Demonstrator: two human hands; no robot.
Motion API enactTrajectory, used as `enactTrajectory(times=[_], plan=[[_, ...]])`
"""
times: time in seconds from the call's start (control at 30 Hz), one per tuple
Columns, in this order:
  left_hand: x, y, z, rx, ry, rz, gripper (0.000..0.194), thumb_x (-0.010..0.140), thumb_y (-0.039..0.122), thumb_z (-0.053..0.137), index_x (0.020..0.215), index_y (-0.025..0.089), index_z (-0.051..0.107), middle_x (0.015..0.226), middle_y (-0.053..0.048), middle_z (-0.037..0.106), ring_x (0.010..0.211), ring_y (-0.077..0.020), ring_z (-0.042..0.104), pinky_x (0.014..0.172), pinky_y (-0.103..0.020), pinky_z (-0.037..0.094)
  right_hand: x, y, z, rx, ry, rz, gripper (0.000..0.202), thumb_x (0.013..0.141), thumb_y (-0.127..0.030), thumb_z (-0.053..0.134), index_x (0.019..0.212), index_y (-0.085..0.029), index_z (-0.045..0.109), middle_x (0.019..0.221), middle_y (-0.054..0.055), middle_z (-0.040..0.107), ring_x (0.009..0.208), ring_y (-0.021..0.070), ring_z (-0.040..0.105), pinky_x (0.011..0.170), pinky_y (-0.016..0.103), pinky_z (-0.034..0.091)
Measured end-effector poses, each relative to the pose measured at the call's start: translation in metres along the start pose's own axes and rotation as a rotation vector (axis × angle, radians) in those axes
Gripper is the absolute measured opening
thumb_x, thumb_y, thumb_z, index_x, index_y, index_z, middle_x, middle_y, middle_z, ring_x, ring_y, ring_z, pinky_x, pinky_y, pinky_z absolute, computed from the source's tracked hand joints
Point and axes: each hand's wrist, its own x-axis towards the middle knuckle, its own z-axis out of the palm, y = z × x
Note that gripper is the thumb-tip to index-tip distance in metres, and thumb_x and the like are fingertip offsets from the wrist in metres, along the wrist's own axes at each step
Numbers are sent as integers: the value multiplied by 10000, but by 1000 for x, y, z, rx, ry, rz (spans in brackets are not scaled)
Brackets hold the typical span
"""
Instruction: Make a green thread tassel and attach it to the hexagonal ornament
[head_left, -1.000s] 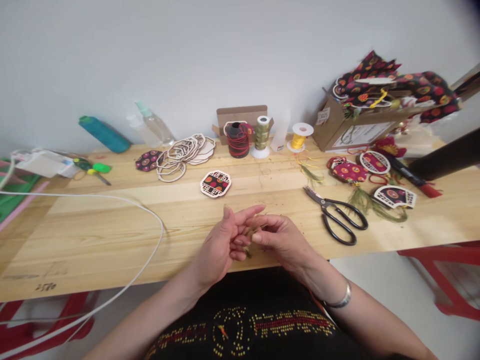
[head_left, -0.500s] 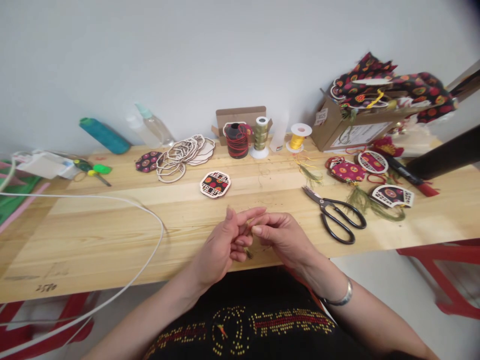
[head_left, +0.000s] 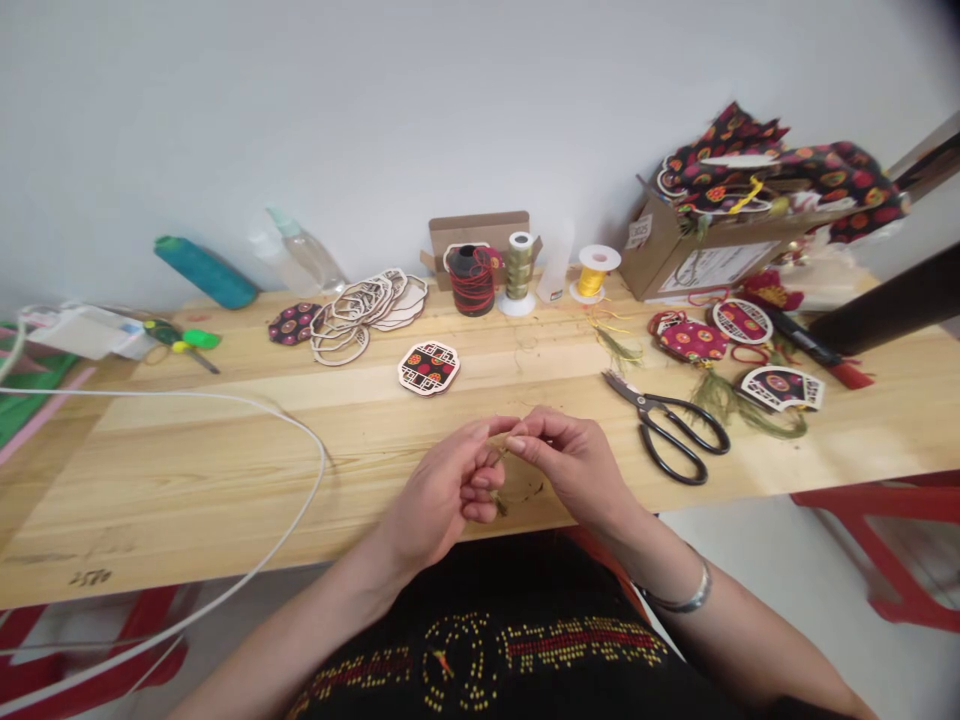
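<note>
My left hand (head_left: 450, 480) is curled with its lower fingers folded round thin olive-green thread (head_left: 501, 508), whose end hangs below the fingers. The thumb and fingers of my right hand (head_left: 571, 462) pinch part of the same thread close to my left fingertips. Both hands are just above the front edge of the wooden table, their fingertips almost meeting. Beyond them lies a patterned fabric piece with a cut wooden frame (head_left: 428, 368). Black-handled scissors (head_left: 664, 420) lie open to the right of my right hand.
Wooden frames (head_left: 367, 305) are heaped behind. Red cord (head_left: 472, 283), an olive spool (head_left: 519, 268) and a yellow spool (head_left: 595, 275) stand by the wall. A cardboard box (head_left: 697, 262) holds fabric at right. A white cable (head_left: 319, 470) loops across the left side.
My left thumb has come down from upright towards the index finger. The right fingers have shifted slightly and still pinch the thread. The view has moved a little.
</note>
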Motion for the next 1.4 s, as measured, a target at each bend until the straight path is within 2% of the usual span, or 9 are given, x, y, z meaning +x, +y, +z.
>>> enactTrajectory(times=[0.17, 0.53, 0.77, 0.97, 1.03, 1.17, 1.2, 1.27, 1.4], plan=[[1, -2, -2, -18, -14, -18, 218, 854, 288, 564, 1025, 182, 646, 608, 58, 327, 529, -63, 220, 450, -146, 203, 1, -4, -1, -133, 39, -114, 120, 737, -214, 669, 627, -186, 631, 613, -31, 546, 595, 98, 477, 592, 256, 400], [3, -4, -3, 43, -21, 18, 157, 789, 295, 661, 839, 148, 645, 615, 52, 404, 518, -44, 264, 450, -145, 239, 2, -5, -2, -158, 33, -128, 141, 739, -190, 675, 613, -179, 613, 630, -22, 563, 602, 99, 501, 579, 250, 410], [5, -6, -4, 111, 11, 55, 160, 778, 303, 665, 850, 161, 677, 631, 55, 417, 519, -42, 287, 452, -146, 265, 2, -6, -3, -179, 20, -114, 145, 748, -187, 660, 616, -181, 601, 624, -22, 559, 612, 107, 505, 587, 257, 411], [4, -9, -6, 212, 55, 84, 152, 779, 318, 661, 840, 192, 718, 663, 36, 477, 554, -52, 378, 495, -158, 354, 3, -7, -3, -188, -1, -124, 145, 749, -196, 659, 612, -185, 615, 623, -21, 577, 608, 107, 520, 588, 263, 422], [2, -8, -8, 233, 82, 105, 144, 784, 319, 659, 819, 195, 724, 660, 29, 498, 561, -54, 402, 503, -159, 370, 6, -11, -12, -187, 79, -154, 131, 752, -201, 660, 627, -185, 625, 623, -24, 581, 599, 102, 517, 587, 262, 424], [-3, -4, -14, 199, 176, 206, 118, 770, 305, 681, 767, 196, 726, 657, 12, 565, 577, -63, 445, 503, -157, 378, 13, -20, -46, -255, 470, -296, 71, 776, -243, 659, 720, -199, 657, 665, -24, 598, 606, 105, 515, 594, 271, 430], [-3, -2, -15, 179, 198, 243, 104, 763, 295, 690, 763, 198, 727, 682, 3, 598, 593, -68, 462, 508, -158, 380, 14, -21, -55, -327, 521, -337, 63, 774, -247, 666, 729, -203, 665, 680, -20, 602, 618, 112, 521, 598, 278, 431], [-4, 0, -17, 147, 230, 319, 76, 757, 275, 699, 760, 205, 729, 735, -8, 650, 628, -77, 497, 529, -166, 388, 12, -21, -67, -513, 463, -369, 59, 784, -234, 659, 735, -206, 677, 701, -4, 614, 656, 134, 546, 627, 300, 441], [-4, 3, -19, 152, 281, 493, 49, 766, 230, 693, 790, 224, 736, 754, 4, 672, 670, -89, 529, 633, -202, 427, 0, -16, -70, -886, 47, -335, 127, 840, -192, 590, 769, -200, 696, 759, 37, 630, 739, 167, 567, 689, 327, 438]])
